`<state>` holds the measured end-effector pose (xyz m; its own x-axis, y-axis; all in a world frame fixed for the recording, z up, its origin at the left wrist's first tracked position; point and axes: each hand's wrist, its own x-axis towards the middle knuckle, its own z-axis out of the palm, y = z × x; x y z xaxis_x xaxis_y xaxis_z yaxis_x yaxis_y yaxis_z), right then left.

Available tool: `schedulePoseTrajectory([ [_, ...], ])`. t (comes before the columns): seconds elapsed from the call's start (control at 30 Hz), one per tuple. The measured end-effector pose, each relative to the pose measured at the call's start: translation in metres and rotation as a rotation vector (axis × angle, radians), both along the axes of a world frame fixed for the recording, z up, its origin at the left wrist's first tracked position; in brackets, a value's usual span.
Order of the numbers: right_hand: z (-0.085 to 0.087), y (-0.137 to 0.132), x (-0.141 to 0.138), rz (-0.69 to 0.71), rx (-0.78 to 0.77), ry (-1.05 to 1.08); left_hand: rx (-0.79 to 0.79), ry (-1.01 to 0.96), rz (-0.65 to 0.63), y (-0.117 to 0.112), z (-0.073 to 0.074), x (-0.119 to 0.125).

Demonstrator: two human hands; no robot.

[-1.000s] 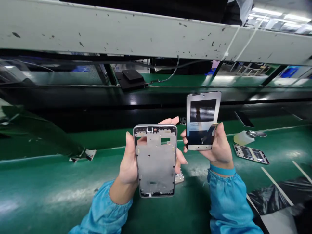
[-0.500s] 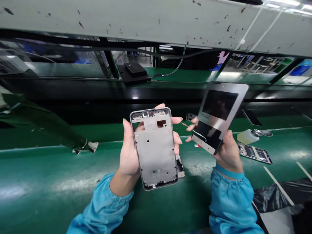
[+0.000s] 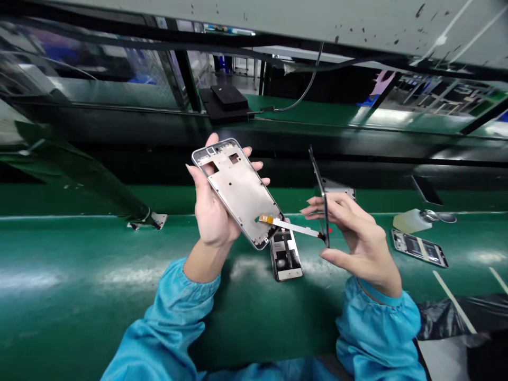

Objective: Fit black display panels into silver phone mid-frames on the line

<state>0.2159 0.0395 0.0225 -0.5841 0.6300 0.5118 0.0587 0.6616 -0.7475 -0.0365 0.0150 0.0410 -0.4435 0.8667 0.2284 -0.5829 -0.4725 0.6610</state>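
Note:
My left hand [image 3: 216, 211] is closed round a silver phone frame [image 3: 238, 185], its flat metal face with small cutouts turned up and tilted. In my right hand [image 3: 357, 233] a thin phone screen panel [image 3: 320, 190] stands almost edge-on, gripped between thumb and fingers. From the panel's lower end a white flex cable [image 3: 297, 228] with an orange tip reaches left, over the lower end of the frame. Whether the tip touches the frame I cannot tell. Below and between my hands, a phone part with black and silver areas [image 3: 288, 256] lies on the green bench.
At the right lie an opened phone [image 3: 419, 247], a bottle with a metal cap [image 3: 413, 219] and a dark flat panel [image 3: 426, 189]. Behind my right hand is another phone part [image 3: 337, 188]. A green-wrapped post [image 3: 99, 180] stands left; a shelf beam [image 3: 278, 16] crosses above.
The screen panel has turned from facing me to edge-on, and its cable now extends over the frame. My left hand has raised and tilted the frame, uncovering more of the phone part below.

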Motion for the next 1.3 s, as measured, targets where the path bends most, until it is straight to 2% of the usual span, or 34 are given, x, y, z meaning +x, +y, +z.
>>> schedulePoseTrajectory([
  [0.07, 0.0, 0.002, -0.001, -0.024, 0.037, -0.014, 0.037, 0.005, 0.03, 0.0, 0.001, -0.002],
  [0.33, 0.006, -0.002, -0.011, -0.036, 0.124, -0.058, 0.17, 0.079, -0.004, -0.005, 0.002, -0.002],
  [0.5, 0.004, -0.002, -0.02, -0.01, 0.191, -0.063, 0.247, 0.22, -0.028, -0.003, -0.002, -0.01],
  [0.7, 0.006, 0.0, -0.014, -0.042, 0.189, -0.125, 0.218, 0.281, 0.007, -0.004, 0.002, -0.024],
  [0.83, 0.005, 0.001, -0.013, 0.004, 0.186, -0.112, 0.27, 0.248, -0.011, -0.005, 0.004, -0.025],
  [1.0, 0.0, 0.0, -0.026, 0.035, 0.188, -0.062, 0.39, 0.335, 0.005, 0.004, -0.007, -0.025],
  [1.1, -0.005, -0.001, -0.039, -0.02, 0.164, 0.029, 0.44, 0.432, 0.012, 0.01, -0.014, -0.024],
  [1.2, -0.013, -0.003, -0.052, -0.085, 0.108, 0.121, 0.401, 0.545, -0.037, 0.013, -0.02, -0.023],
  [1.3, -0.018, -0.002, -0.06, -0.105, 0.099, 0.096, 0.364, 0.64, -0.039, 0.015, -0.027, -0.024],
])
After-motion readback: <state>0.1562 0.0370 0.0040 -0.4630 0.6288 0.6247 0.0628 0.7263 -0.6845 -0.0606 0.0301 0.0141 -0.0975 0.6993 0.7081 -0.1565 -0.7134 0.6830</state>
